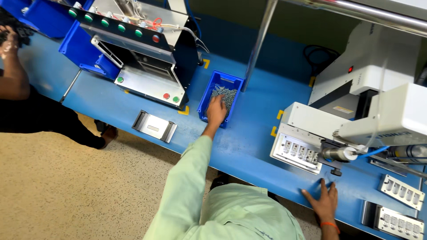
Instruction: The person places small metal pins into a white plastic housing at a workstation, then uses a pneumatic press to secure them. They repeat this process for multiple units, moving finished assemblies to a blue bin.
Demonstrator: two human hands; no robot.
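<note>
My left hand reaches across the blue table into a small blue bin holding a heap of small metal screws. Its fingers rest down among the screws, and I cannot tell whether they grip any. My right hand, with an orange band at the wrist, lies flat with fingers spread on the blue table near its front edge. It holds nothing. Just beyond it sits a white fixture plate with a row of small sockets, under a metal nozzle of the white machine.
A control box with green and red buttons stands at the back left, with a metal plate lying in front of it. A white machine fills the right. Two more socket plates lie at the far right. Another person's arm is at the left.
</note>
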